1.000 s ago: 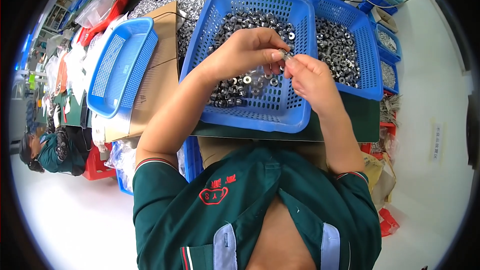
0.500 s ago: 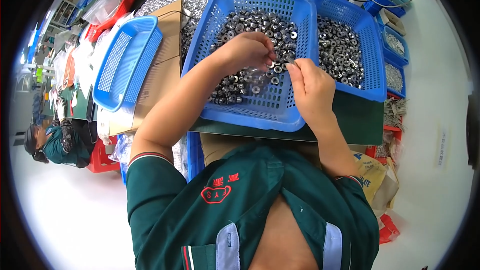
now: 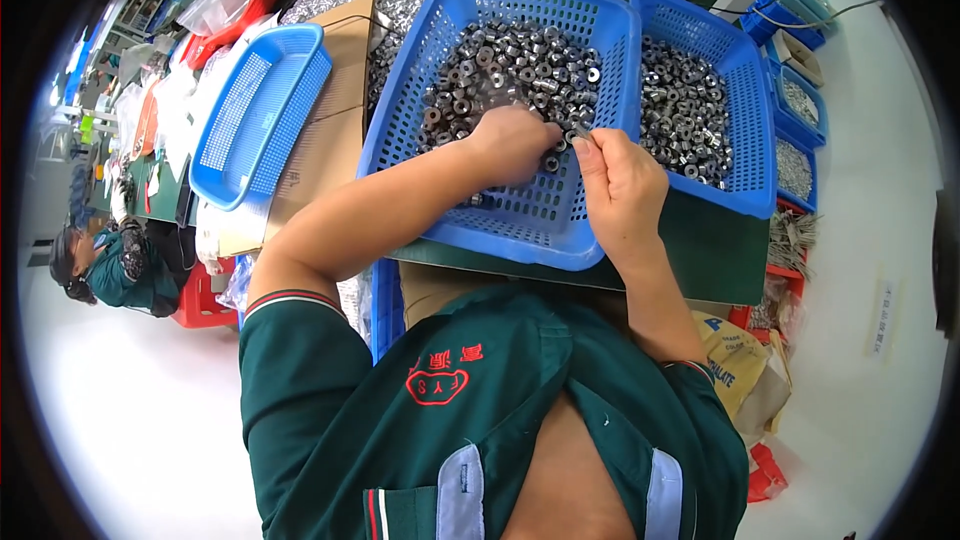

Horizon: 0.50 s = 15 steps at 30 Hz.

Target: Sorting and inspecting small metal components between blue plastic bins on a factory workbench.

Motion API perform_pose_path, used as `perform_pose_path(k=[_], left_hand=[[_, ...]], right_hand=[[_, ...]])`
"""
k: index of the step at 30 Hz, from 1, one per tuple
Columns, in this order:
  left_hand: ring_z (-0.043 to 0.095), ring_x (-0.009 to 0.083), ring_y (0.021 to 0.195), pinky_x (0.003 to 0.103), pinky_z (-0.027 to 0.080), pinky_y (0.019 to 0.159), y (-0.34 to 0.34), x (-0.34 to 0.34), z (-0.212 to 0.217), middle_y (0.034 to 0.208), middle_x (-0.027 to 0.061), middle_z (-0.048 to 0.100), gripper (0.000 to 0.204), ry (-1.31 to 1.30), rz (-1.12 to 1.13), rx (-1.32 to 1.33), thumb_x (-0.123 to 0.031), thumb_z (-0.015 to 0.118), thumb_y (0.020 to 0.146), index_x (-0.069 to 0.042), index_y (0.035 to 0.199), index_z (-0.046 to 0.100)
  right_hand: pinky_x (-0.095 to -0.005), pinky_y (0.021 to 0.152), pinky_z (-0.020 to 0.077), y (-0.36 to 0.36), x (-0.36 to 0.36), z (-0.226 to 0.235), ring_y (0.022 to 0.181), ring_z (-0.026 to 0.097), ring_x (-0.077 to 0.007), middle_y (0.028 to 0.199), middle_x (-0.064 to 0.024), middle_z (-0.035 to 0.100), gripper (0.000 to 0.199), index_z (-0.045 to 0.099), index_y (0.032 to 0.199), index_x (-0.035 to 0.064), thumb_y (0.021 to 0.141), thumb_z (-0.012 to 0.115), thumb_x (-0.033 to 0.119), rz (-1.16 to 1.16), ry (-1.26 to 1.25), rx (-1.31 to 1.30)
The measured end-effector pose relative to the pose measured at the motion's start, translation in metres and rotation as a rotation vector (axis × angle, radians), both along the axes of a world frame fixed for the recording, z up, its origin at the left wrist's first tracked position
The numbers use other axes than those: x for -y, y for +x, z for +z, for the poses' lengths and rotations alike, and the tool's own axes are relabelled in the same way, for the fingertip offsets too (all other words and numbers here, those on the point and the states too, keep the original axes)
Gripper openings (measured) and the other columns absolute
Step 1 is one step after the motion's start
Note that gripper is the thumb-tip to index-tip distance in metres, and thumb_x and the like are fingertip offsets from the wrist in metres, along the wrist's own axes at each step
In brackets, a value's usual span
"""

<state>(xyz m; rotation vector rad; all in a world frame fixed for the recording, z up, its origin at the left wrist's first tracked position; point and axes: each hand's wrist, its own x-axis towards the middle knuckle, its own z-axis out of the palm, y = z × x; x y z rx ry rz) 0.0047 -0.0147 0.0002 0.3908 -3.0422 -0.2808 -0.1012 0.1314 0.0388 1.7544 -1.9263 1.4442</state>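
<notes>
The left hand (image 3: 515, 145) rests knuckles-up among the small metal rings (image 3: 500, 70) heaped in the big blue basket (image 3: 440, 20), fingers curled together over a few of them — whether any are actually held I cannot tell. The right hand (image 3: 620, 185) sits just beside it at the basket's right wall, thumb and forefinger pinched on one small ring. It looks like a sorting step, piece by piece. The next move likely calls for a steady pinch and a short carry right — the second basket (image 3: 745, 70) of similar parts sits touching on the green worktop (image 3: 700, 260).
</notes>
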Motion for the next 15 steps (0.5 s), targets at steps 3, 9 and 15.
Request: perform_pose_path(k=[3,9,15], left_hand=[[0.065,0.0326,0.083,0.040,0.051,0.072,-0.001,0.011,0.024,0.085,0.0154,0.067,0.023,0.510,0.172,-0.105,-0.016,0.066,0.071,-0.005,0.091,0.065],[0.057,0.0112,0.089,0.027,0.044,0.082,0.024,0.022,0.065,0.096,0.0016,0.062,0.029,1.626,0.113,-0.338,-0.014,0.065,0.087,-0.001,0.113,0.060],[0.059,0.0118,0.093,0.026,0.045,0.085,0.024,0.020,0.064,0.097,0.0026,0.063,0.025,1.551,0.036,-0.339,-0.015,0.065,0.089,-0.001,0.109,0.061]], right_hand=[[-0.0393,0.050,0.0412,0.001,0.000,0.000,0.056,0.056,-0.0303,0.063,-0.0103,0.056,0.016,0.057,0.081,0.0053,0.089,0.062,0.018,-0.006,-0.006,0.020],[-0.0399,0.055,0.0439,0.006,-0.004,0.003,0.062,0.059,-0.0313,0.070,-0.0118,0.060,0.009,0.059,0.087,0.0037,0.088,0.061,0.013,0.017,-0.007,0.111],[-0.0396,0.055,0.0442,0.005,-0.002,0.005,0.061,0.059,-0.0310,0.069,-0.0108,0.060,0.010,0.060,0.088,0.0041,0.087,0.063,0.014,0.016,0.029,0.067]])
